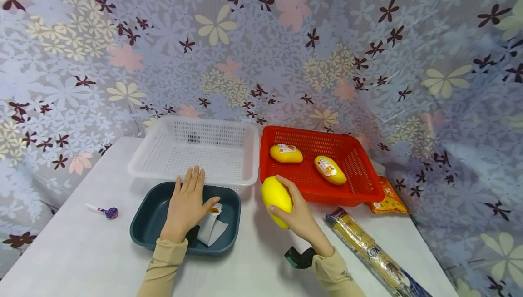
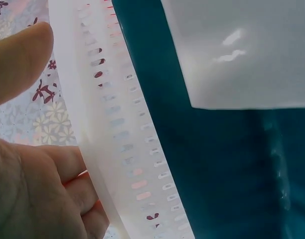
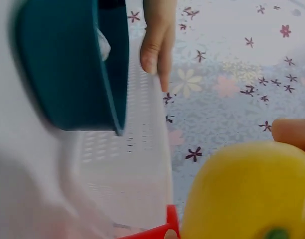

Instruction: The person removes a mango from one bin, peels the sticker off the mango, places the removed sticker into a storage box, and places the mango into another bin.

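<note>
My right hand grips a yellow mango above the table, in front of the red basket. Close up in the right wrist view, the same mango shows a green spot at its end. Two more yellow mangoes with labels lie inside the red basket: one at left, one at right. My left hand extends over the teal tub, fingers straight toward the front rim of the white basket; contact with the rim cannot be told. It holds nothing.
White packets lie in the teal tub, partly hidden by my left hand. A lollipop sits on the table at left. At right are a long gold-and-blue package and an orange snack bag, partly behind the red basket.
</note>
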Demonstrator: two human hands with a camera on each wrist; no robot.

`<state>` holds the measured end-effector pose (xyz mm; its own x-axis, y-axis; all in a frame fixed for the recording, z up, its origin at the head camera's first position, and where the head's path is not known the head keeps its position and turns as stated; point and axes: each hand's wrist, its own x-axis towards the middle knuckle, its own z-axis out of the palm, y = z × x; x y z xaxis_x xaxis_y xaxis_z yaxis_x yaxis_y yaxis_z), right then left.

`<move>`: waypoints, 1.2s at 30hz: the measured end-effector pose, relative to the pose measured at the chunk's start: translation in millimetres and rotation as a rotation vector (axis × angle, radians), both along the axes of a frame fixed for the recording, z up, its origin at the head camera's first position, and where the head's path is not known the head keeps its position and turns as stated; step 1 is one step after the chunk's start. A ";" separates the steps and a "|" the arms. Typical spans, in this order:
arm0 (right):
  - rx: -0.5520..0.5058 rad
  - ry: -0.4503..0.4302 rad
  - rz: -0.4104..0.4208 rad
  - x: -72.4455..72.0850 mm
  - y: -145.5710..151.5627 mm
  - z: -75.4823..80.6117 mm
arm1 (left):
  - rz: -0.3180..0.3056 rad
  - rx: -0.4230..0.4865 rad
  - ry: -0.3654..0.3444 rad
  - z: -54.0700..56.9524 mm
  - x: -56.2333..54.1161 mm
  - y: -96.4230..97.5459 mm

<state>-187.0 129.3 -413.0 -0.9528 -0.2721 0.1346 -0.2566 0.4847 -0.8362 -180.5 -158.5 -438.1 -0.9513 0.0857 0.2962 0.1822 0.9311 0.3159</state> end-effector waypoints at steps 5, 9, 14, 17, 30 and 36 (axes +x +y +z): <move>-0.012 0.008 -0.003 -18.1 -7.6 14.4 | -0.005 -0.012 0.009 0.9 1.3 -1.3; -0.042 -0.008 -0.010 -34.2 -18.9 23.6 | -0.004 -0.022 0.021 3.1 2.1 -1.6; -0.096 -0.030 0.019 -54.6 -38.5 31.3 | -0.010 -0.019 0.022 5.6 2.3 -1.0; -0.141 -0.039 0.036 -68.9 -50.3 36.6 | -0.009 -0.013 0.016 5.4 2.1 -0.4; -0.203 -0.151 0.007 -130.1 -112.4 37.3 | 0.005 -0.012 0.018 3.0 1.2 -2.9; -0.172 -0.194 0.019 -145.9 -129.4 13.7 | -0.001 -0.032 0.025 2.4 0.9 -0.7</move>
